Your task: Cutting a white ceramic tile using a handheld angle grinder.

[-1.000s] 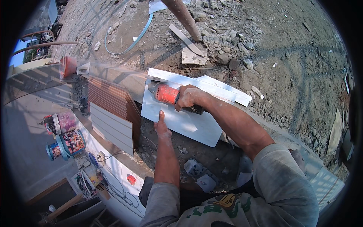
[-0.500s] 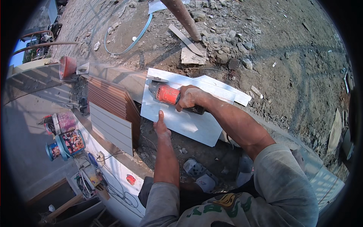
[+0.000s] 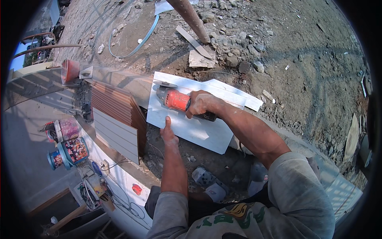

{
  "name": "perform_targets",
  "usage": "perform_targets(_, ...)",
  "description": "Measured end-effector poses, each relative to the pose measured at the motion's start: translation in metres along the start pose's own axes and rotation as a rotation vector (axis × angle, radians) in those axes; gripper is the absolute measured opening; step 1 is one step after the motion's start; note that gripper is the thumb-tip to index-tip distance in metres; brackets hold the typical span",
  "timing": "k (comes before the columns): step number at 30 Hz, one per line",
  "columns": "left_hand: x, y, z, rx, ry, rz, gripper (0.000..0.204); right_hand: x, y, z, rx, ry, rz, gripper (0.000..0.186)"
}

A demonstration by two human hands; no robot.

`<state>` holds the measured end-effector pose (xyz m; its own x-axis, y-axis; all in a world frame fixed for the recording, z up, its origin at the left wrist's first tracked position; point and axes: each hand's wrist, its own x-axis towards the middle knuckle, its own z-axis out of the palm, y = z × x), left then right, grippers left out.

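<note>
Technician: Where was the angle grinder, and how was the step best performed?

Instructor: It was over the white tile, toward the far edge and the left end. The step was judged to be a cut along the tile. Good practice called for a square disc, light and even feed pressure, firm tile support and no sideways twist.

Technician: Which way did the tool point?

Instructor: Its grey head pointed left and slightly toward the far side. The long axis ran back to the black rear end at the lower right, roughly along the tile's long edges.

Technician: What was the state of the hands?

Instructor: The right hand was wrapped around the tool's body, behind the red housing. The left hand laid its thumb on the tile's near edge, apart from the head; its fingers were hidden, so their closure could not be told.

Technician: What lay beyond?

Instructor: A narrow white piece projected at the far right. A tile stack stood at the left, with a red bucket farther out.
</note>
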<state>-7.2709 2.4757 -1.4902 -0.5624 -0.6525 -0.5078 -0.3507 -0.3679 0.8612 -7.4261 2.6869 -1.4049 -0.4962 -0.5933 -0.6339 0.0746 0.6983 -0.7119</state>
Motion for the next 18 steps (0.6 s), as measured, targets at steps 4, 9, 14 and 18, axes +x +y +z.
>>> perform_targets(4, 0.001, -0.004, -0.004, 0.003, -0.010, -0.005, 0.059, -0.004, 0.003, 0.001, -0.006, -0.008, 0.005, 0.049)
perform_targets(9, 0.001, -0.006, -0.003, -0.009, 0.026, -0.029, 0.058, -0.007, 0.006, 0.000, -0.002, -0.014, -0.001, 0.050)
perform_targets(14, -0.001, -0.005, -0.003, -0.006, 0.032, -0.019, 0.058, -0.011, 0.007, 0.001, -0.010, 0.002, -0.009, 0.053)
perform_targets(18, -0.003, -0.003, -0.001, -0.007, 0.027, -0.024, 0.058, -0.014, 0.008, 0.001, -0.022, 0.000, 0.003, 0.053)
